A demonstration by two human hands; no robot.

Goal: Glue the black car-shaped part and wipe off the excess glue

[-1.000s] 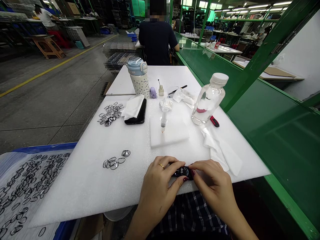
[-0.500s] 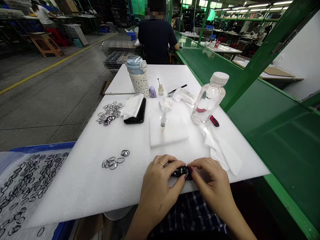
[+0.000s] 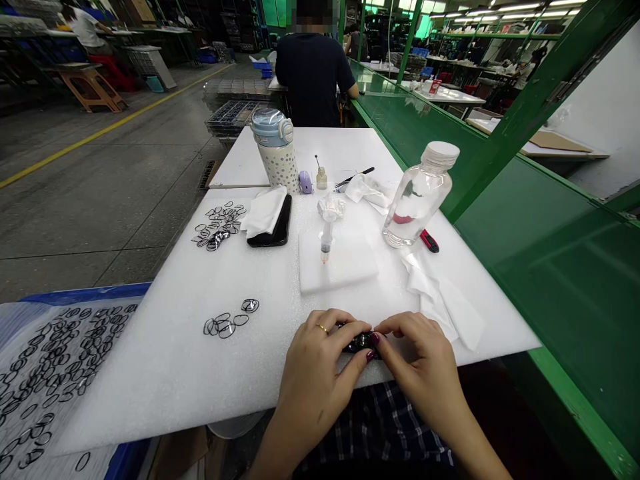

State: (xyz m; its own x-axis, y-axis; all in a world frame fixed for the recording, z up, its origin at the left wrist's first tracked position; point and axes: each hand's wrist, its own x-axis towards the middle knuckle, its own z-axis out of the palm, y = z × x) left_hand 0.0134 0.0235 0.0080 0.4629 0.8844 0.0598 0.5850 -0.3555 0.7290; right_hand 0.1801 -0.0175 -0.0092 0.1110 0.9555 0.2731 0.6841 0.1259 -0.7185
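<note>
Close to the table's front edge, a small glossy black part [image 3: 361,342] is held between both hands; its exact kind is hard to make out. My left hand [image 3: 320,373], with a ring on one finger, closes on its left side. From the right, my right hand [image 3: 423,363] pinches it with thumb and fingertips. Fingers cover much of the part. Ahead of the hands, a syringe [image 3: 326,241] lies on a white foam block [image 3: 345,277]. Thin black rings [image 3: 223,325] lie left of the hands, with a larger group of black rings [image 3: 220,223] farther back.
A clear bottle [image 3: 417,200] stands right, by a red-and-black cutter [image 3: 429,241] and white wipes [image 3: 445,307]. A dotted tumbler [image 3: 277,157], a phone [image 3: 275,230] under a cloth and a small glass jar [image 3: 321,179] stand farther back. A green partition [image 3: 550,267] runs along the right.
My right thumb and fingers have shifted slightly left over the black part. My left hand stays nearly still, and the things on the table have not moved.
</note>
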